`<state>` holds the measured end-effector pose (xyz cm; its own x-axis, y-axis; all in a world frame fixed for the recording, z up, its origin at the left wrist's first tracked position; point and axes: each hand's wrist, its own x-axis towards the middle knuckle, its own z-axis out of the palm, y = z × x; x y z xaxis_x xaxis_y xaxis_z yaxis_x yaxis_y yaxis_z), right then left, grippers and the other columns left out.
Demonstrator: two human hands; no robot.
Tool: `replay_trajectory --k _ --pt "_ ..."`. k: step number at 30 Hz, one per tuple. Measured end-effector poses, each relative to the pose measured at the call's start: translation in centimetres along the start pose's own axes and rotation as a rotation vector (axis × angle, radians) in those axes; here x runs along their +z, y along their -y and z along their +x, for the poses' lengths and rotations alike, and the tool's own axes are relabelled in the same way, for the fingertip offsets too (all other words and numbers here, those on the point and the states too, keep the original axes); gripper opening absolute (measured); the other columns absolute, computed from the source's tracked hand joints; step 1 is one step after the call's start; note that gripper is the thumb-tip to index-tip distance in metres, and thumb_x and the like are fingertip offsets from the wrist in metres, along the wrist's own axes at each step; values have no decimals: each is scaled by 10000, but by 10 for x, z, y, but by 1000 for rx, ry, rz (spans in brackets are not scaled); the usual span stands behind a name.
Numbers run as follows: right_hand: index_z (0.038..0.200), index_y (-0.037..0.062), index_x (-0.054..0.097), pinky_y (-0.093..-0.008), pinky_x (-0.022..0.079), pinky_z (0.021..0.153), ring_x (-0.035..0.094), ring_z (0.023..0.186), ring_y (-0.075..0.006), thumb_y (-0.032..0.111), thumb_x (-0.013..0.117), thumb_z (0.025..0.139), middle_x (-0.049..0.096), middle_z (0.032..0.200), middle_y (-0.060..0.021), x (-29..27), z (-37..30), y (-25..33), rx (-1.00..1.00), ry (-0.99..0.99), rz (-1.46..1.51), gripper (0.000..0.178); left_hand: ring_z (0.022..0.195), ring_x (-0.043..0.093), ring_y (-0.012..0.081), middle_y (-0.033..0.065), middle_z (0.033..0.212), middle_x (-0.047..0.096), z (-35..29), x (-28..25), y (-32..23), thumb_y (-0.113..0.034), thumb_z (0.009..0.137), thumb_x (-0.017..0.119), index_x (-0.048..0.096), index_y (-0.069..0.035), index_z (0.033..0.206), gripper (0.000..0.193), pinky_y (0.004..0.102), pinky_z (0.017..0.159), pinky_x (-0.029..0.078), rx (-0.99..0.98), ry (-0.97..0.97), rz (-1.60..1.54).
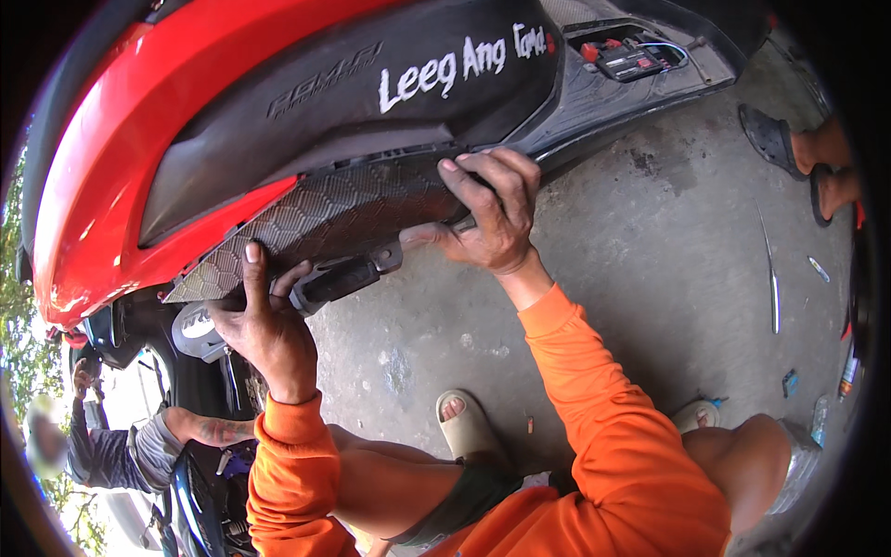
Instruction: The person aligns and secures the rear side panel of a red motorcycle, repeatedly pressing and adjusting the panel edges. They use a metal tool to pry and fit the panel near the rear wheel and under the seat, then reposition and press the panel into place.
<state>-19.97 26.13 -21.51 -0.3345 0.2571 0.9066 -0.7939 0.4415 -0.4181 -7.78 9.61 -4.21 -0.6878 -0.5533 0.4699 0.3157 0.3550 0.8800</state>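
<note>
A red and black scooter (455,102) fills the upper part of the view. Along its lower side runs a dark side panel (362,209) with a raised hexagon pattern. My left hand (269,334) grips the panel's lower edge near its pointed left end, one digit pressed flat on the patterned face. Farther right, my right hand (497,204) has its fingers over the upper edge and its thumb at the lower edge. The panel lies against the scooter body; whether it is fastened there I cannot tell. A black footrest-like part (343,283) shows just below it.
An open compartment with a battery (631,60) is in the scooter's floorboard. On the concrete floor (650,269) lie a long screwdriver-like tool (770,269) and small litter. Someone's sandalled feet (789,153) stand at the right. Another person (121,450) and a motorcycle (200,501) are at the left.
</note>
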Motion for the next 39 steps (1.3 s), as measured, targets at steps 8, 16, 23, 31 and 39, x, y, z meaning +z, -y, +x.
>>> replay_trajectory --k 8,16,23,31,39 --pt "1218 86 696 -475 436 1023 556 1145 -289 674 795 817 618 1203 -61 -3 -1 15 33 55 -142 718 949 714 262 204 1291 575 8 -6 -3 -36 936 788 359 84 1431 665 411 707 699 -83 31 90" --pt "1220 90 697 -492 438 1017 585 1144 -279 701 733 862 633 1201 -60 2 6 1 -97 18 -65 709 1192 663 267 229 1406 559 5 -14 11 72 1023 588 429 156 1473 484 425 893 679 151 177 280" --pt "1231 74 685 -498 398 1041 562 1126 -297 676 789 809 630 1219 -84 -5 -9 15 51 77 -99 743 1058 699 304 257 1394 450 3 -3 3 -27 953 769 314 164 1441 695 440 684 706 116 99 118" --pt "774 106 542 -394 438 580 544 648 -265 302 792 854 536 757 -68 -38 75 96 66 22 545 327 941 712 313 250 1256 574 0 11 -20 -47 918 809 304 94 1395 708 425 656 703 -25 -44 3" --pt "650 119 459 -346 378 417 488 510 -156 223 718 770 431 691 -11 -28 110 169 -202 291 1326 304 883 714 285 235 1184 604 5 23 -13 -72 919 817 318 92 1369 691 422 627 700 -144 -147 67"
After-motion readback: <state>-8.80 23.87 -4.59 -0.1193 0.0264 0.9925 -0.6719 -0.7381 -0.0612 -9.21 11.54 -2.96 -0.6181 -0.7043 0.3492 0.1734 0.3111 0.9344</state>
